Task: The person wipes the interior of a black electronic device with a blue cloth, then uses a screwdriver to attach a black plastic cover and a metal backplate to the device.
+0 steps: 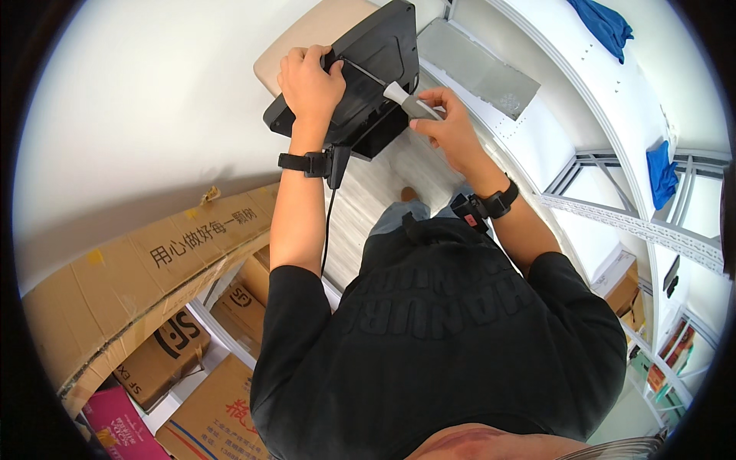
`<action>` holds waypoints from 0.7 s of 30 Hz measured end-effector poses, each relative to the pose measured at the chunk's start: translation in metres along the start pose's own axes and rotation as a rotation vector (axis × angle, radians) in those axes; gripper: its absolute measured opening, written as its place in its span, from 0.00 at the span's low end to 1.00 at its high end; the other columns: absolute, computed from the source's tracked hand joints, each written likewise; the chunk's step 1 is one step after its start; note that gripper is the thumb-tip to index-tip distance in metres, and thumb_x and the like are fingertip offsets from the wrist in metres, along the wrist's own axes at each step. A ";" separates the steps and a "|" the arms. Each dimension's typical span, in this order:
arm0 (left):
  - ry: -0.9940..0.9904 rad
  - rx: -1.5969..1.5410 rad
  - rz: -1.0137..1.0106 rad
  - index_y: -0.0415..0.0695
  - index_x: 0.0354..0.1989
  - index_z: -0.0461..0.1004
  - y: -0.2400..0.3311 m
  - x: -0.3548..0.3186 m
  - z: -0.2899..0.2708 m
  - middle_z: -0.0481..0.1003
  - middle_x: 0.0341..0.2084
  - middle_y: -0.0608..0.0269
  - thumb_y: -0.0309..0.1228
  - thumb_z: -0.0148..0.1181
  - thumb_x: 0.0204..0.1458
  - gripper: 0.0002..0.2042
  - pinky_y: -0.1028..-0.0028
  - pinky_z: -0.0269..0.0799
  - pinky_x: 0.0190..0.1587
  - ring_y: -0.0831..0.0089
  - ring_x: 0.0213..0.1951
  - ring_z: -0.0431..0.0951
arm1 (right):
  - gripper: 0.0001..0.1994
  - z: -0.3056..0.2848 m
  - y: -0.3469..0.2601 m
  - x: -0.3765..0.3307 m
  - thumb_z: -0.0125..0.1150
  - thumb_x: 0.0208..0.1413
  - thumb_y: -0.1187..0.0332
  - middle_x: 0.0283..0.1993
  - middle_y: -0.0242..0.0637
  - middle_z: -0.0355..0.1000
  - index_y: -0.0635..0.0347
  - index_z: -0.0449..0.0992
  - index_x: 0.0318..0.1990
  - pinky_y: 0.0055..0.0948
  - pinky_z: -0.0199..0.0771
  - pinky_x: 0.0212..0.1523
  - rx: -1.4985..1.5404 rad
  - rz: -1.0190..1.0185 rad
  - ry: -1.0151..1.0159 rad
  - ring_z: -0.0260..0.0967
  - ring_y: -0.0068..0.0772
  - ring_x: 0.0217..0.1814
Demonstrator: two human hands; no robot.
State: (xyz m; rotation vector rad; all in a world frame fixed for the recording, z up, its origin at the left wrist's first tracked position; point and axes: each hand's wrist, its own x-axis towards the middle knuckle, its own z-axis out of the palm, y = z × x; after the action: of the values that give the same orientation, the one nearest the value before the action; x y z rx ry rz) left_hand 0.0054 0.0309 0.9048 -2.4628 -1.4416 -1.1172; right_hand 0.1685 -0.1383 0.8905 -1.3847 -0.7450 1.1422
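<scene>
My left hand grips the edge of a black flat device, like the back of a monitor, held up in front of me. My right hand holds a screwdriver by its grey handle, with the thin shaft laid across the device's back. Both wrists wear black bands, and a cable hangs from the left one. A beige board shows behind the device.
Cardboard boxes are stacked on shelving at my lower left. White metal shelving runs along the right, with blue cloths on it. Below me is a light wood-look floor.
</scene>
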 end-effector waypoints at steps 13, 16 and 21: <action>-0.044 0.015 -0.047 0.52 0.33 0.78 -0.003 -0.001 0.006 0.71 0.32 0.65 0.34 0.71 0.36 0.13 0.63 0.65 0.41 0.62 0.41 0.71 | 0.18 -0.001 -0.002 0.003 0.58 0.58 0.59 0.37 0.38 0.71 0.65 0.68 0.48 0.21 0.63 0.19 0.231 0.266 -0.083 0.71 0.25 0.26; -0.037 0.012 -0.043 0.52 0.34 0.78 -0.003 -0.002 0.007 0.70 0.32 0.65 0.34 0.71 0.36 0.13 0.63 0.65 0.41 0.62 0.41 0.70 | 0.17 0.002 -0.008 0.004 0.58 0.58 0.61 0.37 0.38 0.72 0.65 0.69 0.47 0.21 0.58 0.17 0.144 0.277 -0.048 0.72 0.25 0.27; -0.038 0.029 -0.041 0.52 0.34 0.78 -0.001 -0.004 0.005 0.70 0.33 0.64 0.34 0.71 0.37 0.13 0.63 0.64 0.42 0.62 0.40 0.70 | 0.15 0.004 -0.008 0.001 0.58 0.58 0.62 0.37 0.36 0.72 0.64 0.69 0.46 0.21 0.59 0.19 0.069 0.187 -0.077 0.69 0.22 0.27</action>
State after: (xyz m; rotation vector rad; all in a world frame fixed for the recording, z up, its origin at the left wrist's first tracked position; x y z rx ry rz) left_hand 0.0061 0.0312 0.8985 -2.4582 -1.5145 -1.0545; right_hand 0.1664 -0.1348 0.8982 -1.3804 -0.6338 1.3610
